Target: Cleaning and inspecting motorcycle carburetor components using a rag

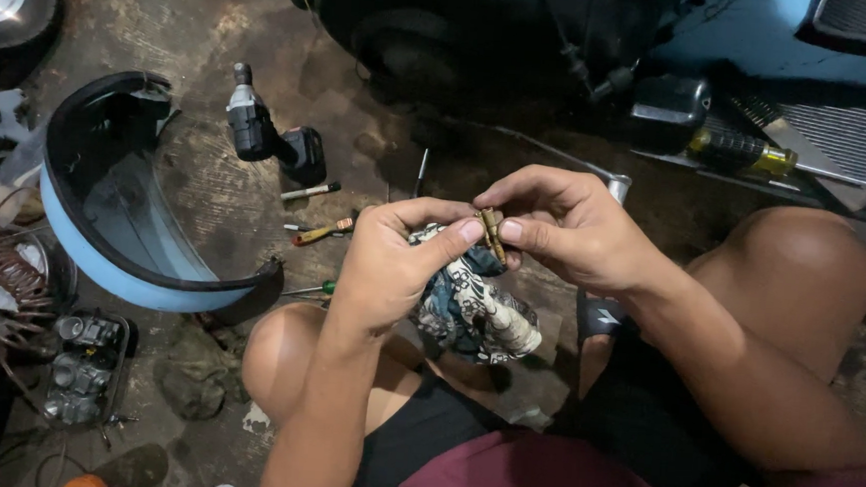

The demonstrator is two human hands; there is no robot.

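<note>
Here both hands meet above the knees over a small brass part (492, 233), slim and ridged like a carburetor jet. The left hand (392, 261) pinches its near side between thumb and forefinger while also clutching a patterned rag (469, 311), which bunches out below the palm. The right hand (569, 227) closes on the far side of the part with thumb and fingertips, so the piece is held between the two hands.

The brass part looks light, rigid and probably slick, small enough to slip out; it seems best gripped across its ridged middle, with the rag underneath as a soft, grippy backing. The rag itself is limp and will fold any way it is squeezed.

Beyond the left hand, on the stained concrete floor (205, 199), lie a cordless driver (260, 128) and several screwdrivers (321, 232). Farther left sits a blue curved body panel (116, 264), and below it a tray with a carburetor (80, 367). Beyond the right hand stands a blue vehicle (746, 42).
</note>
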